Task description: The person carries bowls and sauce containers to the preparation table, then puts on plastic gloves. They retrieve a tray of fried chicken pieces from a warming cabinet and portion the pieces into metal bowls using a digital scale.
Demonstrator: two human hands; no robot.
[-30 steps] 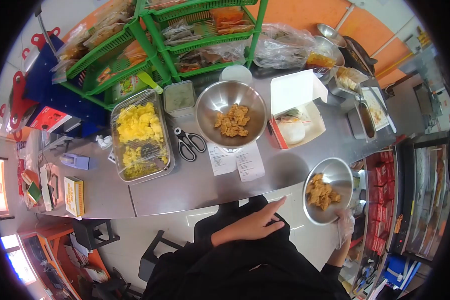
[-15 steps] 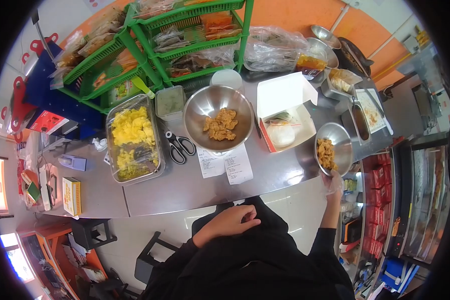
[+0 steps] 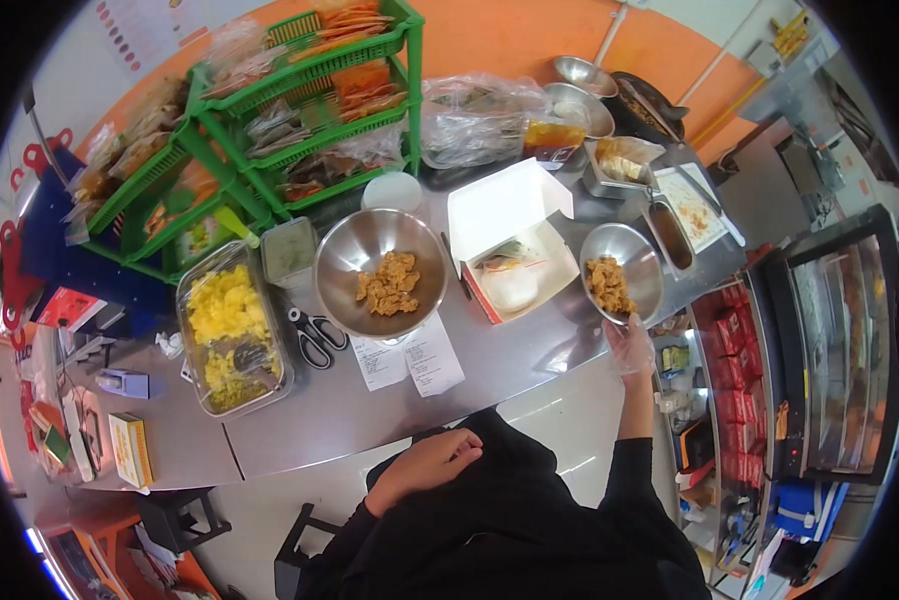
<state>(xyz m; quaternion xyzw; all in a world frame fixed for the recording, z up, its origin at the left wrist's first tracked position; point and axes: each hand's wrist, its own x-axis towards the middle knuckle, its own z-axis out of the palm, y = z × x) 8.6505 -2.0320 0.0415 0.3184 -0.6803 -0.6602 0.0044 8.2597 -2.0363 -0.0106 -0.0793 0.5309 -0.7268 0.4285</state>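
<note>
My right hand (image 3: 630,347), in a clear plastic glove, grips the near rim of a small metal bowl (image 3: 646,262). Brown fried pieces (image 3: 608,284) lie in that bowl. My left hand (image 3: 432,463) is bare and rests in front of my body, fingers curled in with nothing visible in them. Left of the small bowl stands an open white and red box (image 3: 555,290) holding a pale wrapped round item (image 3: 515,288). A larger metal bowl (image 3: 335,255) with more brown fried pieces (image 3: 390,284) sits further left.
Two printed slips (image 3: 436,365) and black-handled scissors (image 3: 315,340) lie by the large bowl. A clear tub of yellow food (image 3: 232,310) stands left. Green racks (image 3: 310,130) of packets rise behind. A sauce container (image 3: 667,237) and white board (image 3: 705,205) are at the right.
The view has swung toward the right, so the table's things appear further left. My right hand keeps hold of the small bowl. My left hand stays curled before my body.
</note>
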